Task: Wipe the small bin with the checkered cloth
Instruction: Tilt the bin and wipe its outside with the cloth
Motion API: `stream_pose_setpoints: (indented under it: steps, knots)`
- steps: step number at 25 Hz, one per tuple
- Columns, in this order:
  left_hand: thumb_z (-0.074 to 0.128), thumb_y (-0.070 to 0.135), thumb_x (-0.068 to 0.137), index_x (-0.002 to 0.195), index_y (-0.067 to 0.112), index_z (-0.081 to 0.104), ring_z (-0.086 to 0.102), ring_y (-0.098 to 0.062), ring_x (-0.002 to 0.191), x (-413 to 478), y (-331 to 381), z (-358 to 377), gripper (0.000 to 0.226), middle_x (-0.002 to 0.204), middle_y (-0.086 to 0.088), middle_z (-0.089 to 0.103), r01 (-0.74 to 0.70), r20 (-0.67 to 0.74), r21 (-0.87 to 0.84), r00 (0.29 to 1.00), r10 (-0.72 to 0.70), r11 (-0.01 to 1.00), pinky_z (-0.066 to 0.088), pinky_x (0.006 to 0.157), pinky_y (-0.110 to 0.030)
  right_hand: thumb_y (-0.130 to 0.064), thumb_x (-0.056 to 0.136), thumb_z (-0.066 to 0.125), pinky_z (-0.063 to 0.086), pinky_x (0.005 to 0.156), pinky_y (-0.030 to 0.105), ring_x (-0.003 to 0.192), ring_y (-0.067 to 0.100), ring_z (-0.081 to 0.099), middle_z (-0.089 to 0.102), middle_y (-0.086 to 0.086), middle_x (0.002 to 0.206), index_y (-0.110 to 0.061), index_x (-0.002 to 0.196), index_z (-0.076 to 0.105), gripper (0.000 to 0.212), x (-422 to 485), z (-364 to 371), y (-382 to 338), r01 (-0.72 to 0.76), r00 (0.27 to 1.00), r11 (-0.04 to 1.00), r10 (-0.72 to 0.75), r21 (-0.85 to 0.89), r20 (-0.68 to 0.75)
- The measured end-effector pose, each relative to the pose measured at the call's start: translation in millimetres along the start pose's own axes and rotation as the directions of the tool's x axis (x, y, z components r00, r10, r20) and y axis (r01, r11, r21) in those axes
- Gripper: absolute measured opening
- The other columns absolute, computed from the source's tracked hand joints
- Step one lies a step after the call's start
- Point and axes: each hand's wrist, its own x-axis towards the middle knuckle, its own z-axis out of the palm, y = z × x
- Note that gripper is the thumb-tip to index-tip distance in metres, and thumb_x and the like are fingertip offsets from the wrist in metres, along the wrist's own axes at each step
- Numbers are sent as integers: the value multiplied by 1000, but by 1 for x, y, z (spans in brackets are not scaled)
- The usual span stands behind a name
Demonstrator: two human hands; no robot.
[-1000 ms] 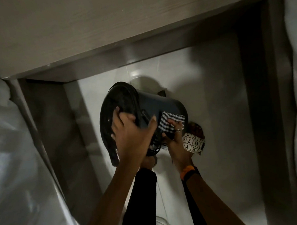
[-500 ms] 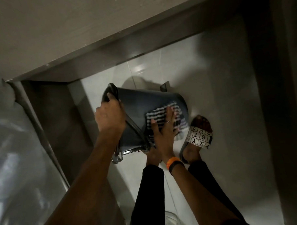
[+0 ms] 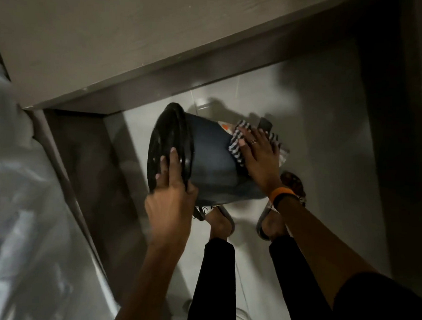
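Observation:
The small dark bin (image 3: 212,164) is held tilted on its side above the tiled floor, its black lid end facing left. My left hand (image 3: 170,201) grips the lid rim from below, fingers spread over the lid. My right hand (image 3: 258,157) lies flat on the bin's side near its base and presses the black-and-white checkered cloth (image 3: 237,146) against it. A ring sits on one finger and an orange-and-black band on the right wrist. The bin's foot pedal (image 3: 264,124) sticks out beyond my right hand.
My feet in sandals (image 3: 270,223) stand on the pale tile floor (image 3: 314,140) under the bin. A grey wood-grain counter (image 3: 114,34) overhangs at the top. A dark cabinet side (image 3: 88,166) is left of the bin, and crinkled clear plastic (image 3: 21,212) fills the far left.
The bin has turned so its lid end faces more to the left. My right hand slid the cloth from the middle of the bin's side towards its base. My left hand shifted to the lid's lower rim.

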Motion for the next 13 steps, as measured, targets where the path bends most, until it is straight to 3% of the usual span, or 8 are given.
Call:
stream_pose_setpoints:
  steps: [1,2,4,6,8,9,11,13]
  knots:
    - [56,24,91,157,27,18,59,-44,121,-1,8,1,77,160,-8,35,-15,9,22,1000,15,1000,53,85,-51,-33,110,38,11,131,51,159,22,22,30,2,169,-27,156,37,47,3,1,-8,-98,995,989,95,114,35]
    - [54,24,92,158,27,13,53,-42,129,-1,12,3,78,163,-4,29,-30,30,54,999,28,998,53,88,-51,-29,110,39,12,131,48,159,22,23,31,3,169,-23,157,37,47,-1,7,-20,-112,993,971,100,212,65]
    - [51,27,96,158,27,6,47,-40,136,5,11,6,77,165,-1,23,-42,81,95,996,34,995,52,91,-51,-27,111,34,9,133,44,161,21,16,23,4,171,-21,160,28,49,-27,23,-50,63,992,958,-90,279,85]
    - [51,32,98,158,27,7,47,-41,135,6,1,11,75,165,-1,21,-25,111,121,994,12,992,51,92,-52,-32,110,25,1,133,40,162,16,2,10,-1,174,-26,162,15,54,-64,36,-61,297,934,920,-336,256,123]
    - [52,33,97,158,26,14,52,-42,130,-3,-6,19,72,165,-2,22,-4,129,106,992,-10,994,50,92,-53,-34,109,24,-3,133,38,162,10,-1,9,-6,174,-30,162,13,55,-79,43,-43,339,914,905,-382,256,139]
    - [53,31,96,157,26,18,53,-43,128,-10,-6,23,71,165,-2,23,7,137,89,990,-19,996,51,91,-52,-33,108,27,-2,133,41,162,11,0,11,-5,174,-28,162,16,55,-75,44,-30,250,950,933,-288,257,119]
    - [57,22,91,155,24,28,54,-43,127,-23,-5,34,70,163,-2,29,43,131,23,990,-46,999,52,88,-53,-31,109,31,1,132,48,162,17,3,13,0,173,-24,161,23,53,-61,45,-1,-113,992,971,96,212,87]
    - [60,15,86,153,24,34,55,-44,126,-32,-3,40,72,160,-4,35,58,83,-65,995,-53,996,55,85,-55,-31,111,34,-1,131,52,162,24,1,6,4,174,-27,159,27,49,-45,41,23,-397,917,903,382,166,117]
